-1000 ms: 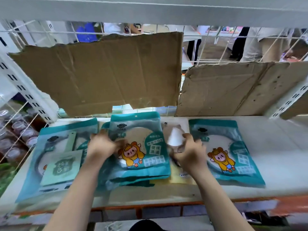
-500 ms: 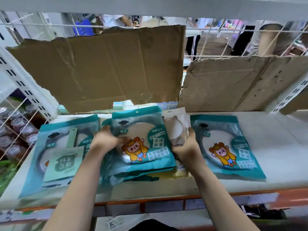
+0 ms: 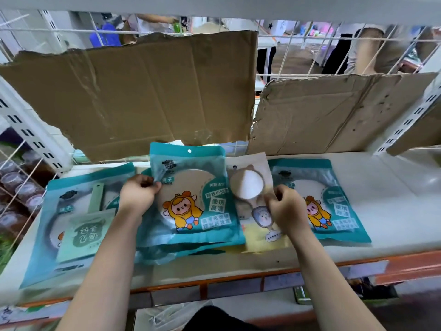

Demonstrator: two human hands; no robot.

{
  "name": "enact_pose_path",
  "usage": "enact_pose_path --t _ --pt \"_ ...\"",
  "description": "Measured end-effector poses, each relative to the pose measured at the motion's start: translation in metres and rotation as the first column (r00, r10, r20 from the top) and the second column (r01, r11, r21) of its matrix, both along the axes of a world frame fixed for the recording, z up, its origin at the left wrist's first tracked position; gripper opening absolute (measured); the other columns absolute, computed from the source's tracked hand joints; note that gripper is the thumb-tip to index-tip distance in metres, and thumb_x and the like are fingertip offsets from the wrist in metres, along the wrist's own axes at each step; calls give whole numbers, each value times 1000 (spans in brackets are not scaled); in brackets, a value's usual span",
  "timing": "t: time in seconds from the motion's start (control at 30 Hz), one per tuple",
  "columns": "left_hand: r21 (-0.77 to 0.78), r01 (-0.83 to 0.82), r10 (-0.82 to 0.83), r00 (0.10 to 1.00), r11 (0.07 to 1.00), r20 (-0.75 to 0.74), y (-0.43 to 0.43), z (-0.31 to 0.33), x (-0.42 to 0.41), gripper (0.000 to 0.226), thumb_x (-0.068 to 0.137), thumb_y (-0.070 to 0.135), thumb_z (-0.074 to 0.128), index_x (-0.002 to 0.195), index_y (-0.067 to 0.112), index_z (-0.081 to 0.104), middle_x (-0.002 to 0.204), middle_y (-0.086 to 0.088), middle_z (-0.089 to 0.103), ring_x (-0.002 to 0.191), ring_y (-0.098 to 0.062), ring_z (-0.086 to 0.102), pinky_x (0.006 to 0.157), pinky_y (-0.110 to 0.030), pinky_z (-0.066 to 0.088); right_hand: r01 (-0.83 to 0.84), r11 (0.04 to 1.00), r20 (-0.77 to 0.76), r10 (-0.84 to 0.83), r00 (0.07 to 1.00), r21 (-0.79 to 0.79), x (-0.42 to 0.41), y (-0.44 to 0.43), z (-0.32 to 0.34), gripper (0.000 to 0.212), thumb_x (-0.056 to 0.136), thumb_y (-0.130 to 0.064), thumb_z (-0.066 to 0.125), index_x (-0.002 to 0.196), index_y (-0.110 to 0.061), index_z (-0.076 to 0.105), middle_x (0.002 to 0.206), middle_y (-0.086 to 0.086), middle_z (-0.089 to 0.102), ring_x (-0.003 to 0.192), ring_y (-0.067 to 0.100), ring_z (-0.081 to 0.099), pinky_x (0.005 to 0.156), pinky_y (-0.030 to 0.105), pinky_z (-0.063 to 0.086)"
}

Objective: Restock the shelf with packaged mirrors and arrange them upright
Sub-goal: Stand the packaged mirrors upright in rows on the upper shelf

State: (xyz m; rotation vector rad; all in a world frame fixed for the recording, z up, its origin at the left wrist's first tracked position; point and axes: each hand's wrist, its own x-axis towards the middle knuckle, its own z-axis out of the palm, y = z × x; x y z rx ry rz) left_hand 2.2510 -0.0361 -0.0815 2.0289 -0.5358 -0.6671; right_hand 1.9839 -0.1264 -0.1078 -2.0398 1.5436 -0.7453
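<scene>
A teal mirror packet (image 3: 198, 199) with a cartoon figure stands tilted up on top of a stack of similar packets in the middle of the white shelf (image 3: 391, 211). My left hand (image 3: 138, 194) pinches its upper left edge. Beside it lies a clear packet with a small handled mirror (image 3: 248, 187). My right hand (image 3: 287, 209) pinches that packet's right edge. Another teal packet (image 3: 334, 187) lies flat to the right. At the left lies a further teal packet (image 3: 78, 187) with a pale green card (image 3: 83, 232) on it.
Two torn cardboard sheets (image 3: 143, 96) (image 3: 334, 111) lean against the wire mesh at the shelf's back. Slotted white uprights stand at both sides. Small jars (image 3: 21, 187) fill the neighbouring bay on the left. The shelf's orange front edge (image 3: 405, 261) runs below.
My left hand has tipped the top teal packet up from the stack. My right hand slid from the packet's side onto the small handled mirror packet. The view moved closer.
</scene>
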Motion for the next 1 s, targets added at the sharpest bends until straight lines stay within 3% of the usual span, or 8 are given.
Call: enact_pose_path --t 0.13,0.23,0.3,0.43,0.63,0.7,0.83,1.0 --pt "-77 -23 11 987 997 -163 -3 1 -2 26 90 18 61 111 11 49 108 -11 60 92 -26 55 79 -38 42 -27 906 338 -130 932 421 -7 -4 20 7 87 -3 52 82 1 54 72 13 54 60 20 46 45 21 39" --pt "-141 -3 -37 960 990 -278 1 3 -9 49 75 17 75 116 15 50 100 -5 63 88 -24 61 79 -37 48 -145 772 508 -254 823 619 -3 -2 28 20 82 0 61 101 1 56 88 22 67 72 34 66 64 35 59" --pt "-159 -6 -42 955 987 -295 3 2 -11 52 72 15 77 119 13 53 101 -6 66 88 -24 63 77 -36 50 -205 753 564 -254 786 625 6 -2 29 26 82 -3 66 105 4 55 91 26 67 72 36 68 65 39 60" --pt "-213 -105 24 935 971 -353 5 4 -9 36 82 19 69 116 14 57 90 0 62 76 -17 58 61 -27 43 -208 778 518 -170 838 592 17 0 26 22 80 3 64 101 7 59 89 28 66 66 32 65 67 40 57" --pt "-286 -149 14 906 947 -423 -4 3 -21 18 85 18 66 102 17 61 86 3 65 78 -15 61 73 -28 47 -38 849 492 -268 829 527 -18 13 13 18 58 -16 66 74 -9 66 71 10 62 67 21 56 63 33 43" --pt "-327 -123 -36 896 937 -442 -11 6 -36 9 85 17 66 91 20 61 84 5 65 77 -13 60 71 -25 47 -1 860 548 -324 771 510 -38 14 12 15 62 -16 72 73 -7 67 72 11 63 67 21 57 67 37 45" --pt "-477 -51 -182 885 877 -428 -26 11 -72 13 85 9 65 86 22 61 87 3 67 78 -11 63 76 -22 50 -22 832 704 -454 546 554 -76 12 16 12 83 7 59 86 -4 62 71 10 68 61 21 65 64 33 56" --pt "-592 109 -390 843 799 -371 -56 27 -137 13 89 7 57 90 18 64 82 6 70 73 -6 66 71 -17 53 45 862 742 -460 488 504 -151 6 20 4 85 -8 64 83 -10 65 69 7 69 62 21 65 70 34 53"
